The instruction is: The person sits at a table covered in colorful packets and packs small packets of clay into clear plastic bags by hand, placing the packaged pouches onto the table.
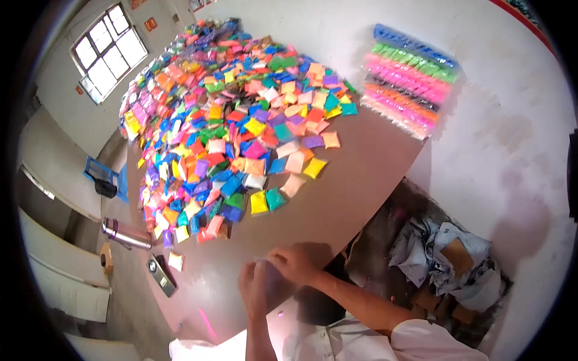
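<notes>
Coloured packets (235,123) lie in a broad heap over the far and left parts of a brown table (361,174), piled highest at the far left and thinning to single packets toward the right and near side. Bare tabletop shows at the right and in the near part. Beyond the table at far left, a window (110,49) with dark bars lets in bright light. At far right, next to the wall, long bundles (409,81) form bands of blue, green, pink, dark, orange and pale colour. Right of the table and lower down are crumpled grey-white wrappings (415,253), with a brown piece of cardboard (457,257) among them.

Over the near part of the table, the person's two hands are close together, well clear of the big heap. The left hand (253,281) points away from the body with its fingers bunched; the right hand (292,265) reaches in from the right, its fingers bent narrowly toward the left ones. Whether either hand grips something cannot be told, as the space between the fingertips is blurred.

At the left edge is a steel flask (126,233); nearer, a dark phone (161,275) lies flat. Just beside the phone rests one pale packet (175,260). A thin pink strip (207,322) lies at near left.
</notes>
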`<state>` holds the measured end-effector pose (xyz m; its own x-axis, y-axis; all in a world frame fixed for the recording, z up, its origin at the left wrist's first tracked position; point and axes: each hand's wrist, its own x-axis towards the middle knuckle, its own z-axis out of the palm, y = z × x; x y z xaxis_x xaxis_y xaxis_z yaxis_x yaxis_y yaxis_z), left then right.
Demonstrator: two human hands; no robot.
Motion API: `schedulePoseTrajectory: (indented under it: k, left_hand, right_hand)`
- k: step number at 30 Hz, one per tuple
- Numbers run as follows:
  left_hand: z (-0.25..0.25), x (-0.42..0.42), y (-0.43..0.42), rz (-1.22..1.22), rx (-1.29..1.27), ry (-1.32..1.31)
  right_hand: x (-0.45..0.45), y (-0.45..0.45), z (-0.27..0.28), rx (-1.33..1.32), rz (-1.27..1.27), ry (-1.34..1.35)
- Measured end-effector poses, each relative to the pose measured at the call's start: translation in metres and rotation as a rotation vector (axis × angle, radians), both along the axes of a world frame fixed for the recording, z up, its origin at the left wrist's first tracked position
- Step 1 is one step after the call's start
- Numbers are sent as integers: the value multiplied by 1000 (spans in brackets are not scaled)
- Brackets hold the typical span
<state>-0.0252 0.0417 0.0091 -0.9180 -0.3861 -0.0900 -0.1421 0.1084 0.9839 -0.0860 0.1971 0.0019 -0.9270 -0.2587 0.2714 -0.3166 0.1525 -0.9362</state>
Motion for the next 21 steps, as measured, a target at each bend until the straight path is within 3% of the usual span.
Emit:
schedulePoseTrajectory:
  k: [2,4,8,15,21]
  left_hand:
    - [5,3,-4,34,-53,-49]
    - [12,6,-5,-124,56,-66]
    - [12,3,0,-141,191,-28]
    - [6,5,-3,-106,220,38]
    - [16,4,1,-171,130,-32]
  right_hand:
    - [2,-4,-10,-35,-33,18]
    - [3,-4,-9,-71,-12,-34]
    - [2,-6,-13,-167,-18,-62]
    - [1,0,0,-132,172,-145]
    - [1,-4,-15,-175,56,-76]
